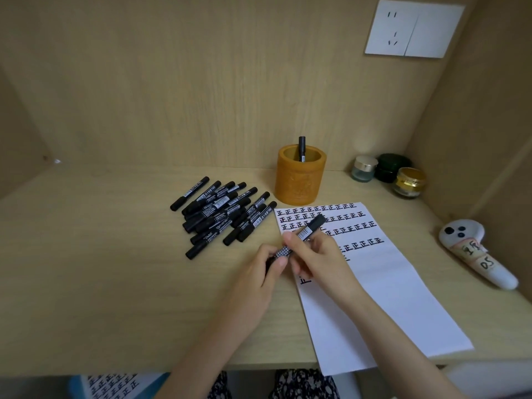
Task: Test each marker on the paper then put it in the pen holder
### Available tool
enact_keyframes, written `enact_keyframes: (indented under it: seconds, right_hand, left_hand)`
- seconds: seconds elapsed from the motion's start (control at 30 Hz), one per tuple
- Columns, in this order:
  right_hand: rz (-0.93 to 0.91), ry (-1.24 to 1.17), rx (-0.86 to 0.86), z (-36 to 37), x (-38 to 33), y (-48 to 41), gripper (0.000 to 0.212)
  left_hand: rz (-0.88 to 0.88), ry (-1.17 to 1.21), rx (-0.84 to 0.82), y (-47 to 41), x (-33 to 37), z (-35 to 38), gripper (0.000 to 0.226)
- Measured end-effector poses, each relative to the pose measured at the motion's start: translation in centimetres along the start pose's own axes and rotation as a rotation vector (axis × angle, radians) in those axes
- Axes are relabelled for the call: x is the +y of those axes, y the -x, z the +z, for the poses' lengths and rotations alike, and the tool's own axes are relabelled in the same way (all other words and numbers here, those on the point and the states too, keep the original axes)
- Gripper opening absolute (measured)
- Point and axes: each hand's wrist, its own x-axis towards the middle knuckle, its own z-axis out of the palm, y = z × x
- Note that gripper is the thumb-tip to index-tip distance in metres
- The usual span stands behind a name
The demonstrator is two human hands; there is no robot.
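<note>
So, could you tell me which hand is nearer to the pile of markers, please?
Left. The left hand lies just beside the pile of markers, on its near side; the right hand is farther off, over the paper.

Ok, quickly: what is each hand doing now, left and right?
Left hand: grips the lower end of a marker.
Right hand: grips the same marker's barrel.

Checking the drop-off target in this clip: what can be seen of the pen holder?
The pen holder is a squat amber-orange cylinder, seemingly carved wood or resin, with a relief pattern on its front wall. It stands upright and open-topped at the back of the desk, just behind the paper and to the right of the marker pile. One black marker stands inside, toward the rear. Nothing else touches it.
</note>
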Motion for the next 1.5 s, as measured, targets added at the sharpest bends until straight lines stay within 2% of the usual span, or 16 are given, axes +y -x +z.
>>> enact_keyframes:
  seconds: [0.27,0.4,0.47,0.6,0.67,0.8,0.97,1.2,1.5]
  right_hand:
    - [-0.047,-0.034,-0.042,0.0,0.5,1.2,0.043]
    - [-0.047,-0.071,-0.07,-0.3,0.2,1.6,0.032]
    - [-0.038,-0.076,-0.012,-0.5,0.0,1.8,0.03]
    - [0.048,-0.227,0.274,-2.1,-0.1,1.7,0.026]
    - [0.076,-0.253,0.364,-3.4,-0.1,1.7,0.031]
    - [0.14,-0.183,0.423,-4.5,0.7,2.1,0.035]
    - [0.141,-0.171,0.389,-4.1,1.6,2.1,0.012]
    - [0.088,-0.017,0.441,-3.4,2.1,2.1,0.033]
    - [0.078,0.093,0.509,-3.3,3.5,1.9,0.032]
  left_hand:
    - [0.074,0.08,-0.052,0.6,1.1,-0.2,0.021]
    - [0.032,0.153,-0.115,0.8,1.4,-0.4,0.021]
    - [-0.003,0.108,-0.113,1.0,1.6,-0.3,0.02]
    - [-0.102,0.07,-0.111,1.1,1.0,-0.6,0.017]
    - [-0.1,0.064,-0.124,1.2,0.4,-0.8,0.02]
    - [-0.066,0.047,-0.192,1.5,0.2,-0.7,0.023]
    - [-0.055,0.039,-0.247,1.6,0.1,-0.6,0.025]
    - [-0.038,-0.018,-0.304,1.7,0.3,-0.7,0.027]
    - [-0.03,-0.048,-0.287,1.8,0.5,-0.6,0.026]
